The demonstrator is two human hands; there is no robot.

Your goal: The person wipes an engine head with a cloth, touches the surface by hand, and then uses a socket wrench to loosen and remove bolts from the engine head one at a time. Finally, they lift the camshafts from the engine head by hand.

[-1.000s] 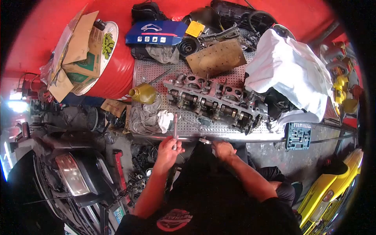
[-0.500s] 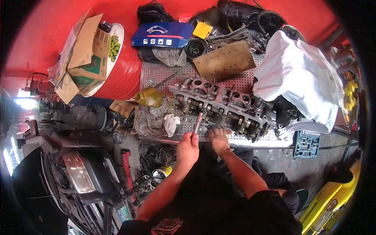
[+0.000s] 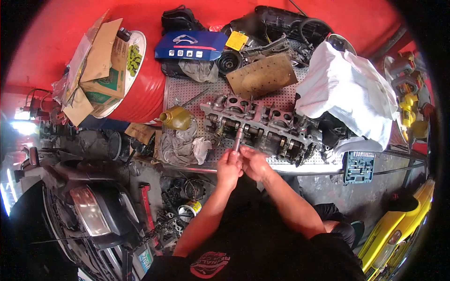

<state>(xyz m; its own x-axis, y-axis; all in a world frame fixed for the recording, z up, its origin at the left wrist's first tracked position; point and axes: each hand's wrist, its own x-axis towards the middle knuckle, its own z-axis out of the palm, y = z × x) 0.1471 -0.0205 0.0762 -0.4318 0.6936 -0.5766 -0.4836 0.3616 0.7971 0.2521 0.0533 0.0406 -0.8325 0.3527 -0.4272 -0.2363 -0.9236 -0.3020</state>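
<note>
A greasy cylinder head (image 3: 262, 122) lies across the perforated bench top, its camshaft side towards me. My left hand (image 3: 229, 167) is wrapped round the lower end of a metal socket wrench (image 3: 238, 139). The wrench's far end reaches the bolts along the camshaft; the exact contact is too small to make out. My right hand (image 3: 255, 164) is beside the left, its fingers curled in against the wrench shaft. Left of the head are a crumpled grey rag (image 3: 177, 147) and a yellowish plastic bottle (image 3: 176, 117) lying on its side.
Behind the head lies a brown perforated board (image 3: 261, 75), with a blue box (image 3: 190, 45) further left. White cloth (image 3: 347, 89) covers parts at the right. A socket set case (image 3: 359, 167) is beyond the bench's right front edge. A cardboard box (image 3: 101, 70) stands on a red drum (image 3: 145, 100).
My right hand has lifted from the bench edge and moved left to the wrench, its fingers closing in. My left hand still grips the wrench. The view has shifted slightly.
</note>
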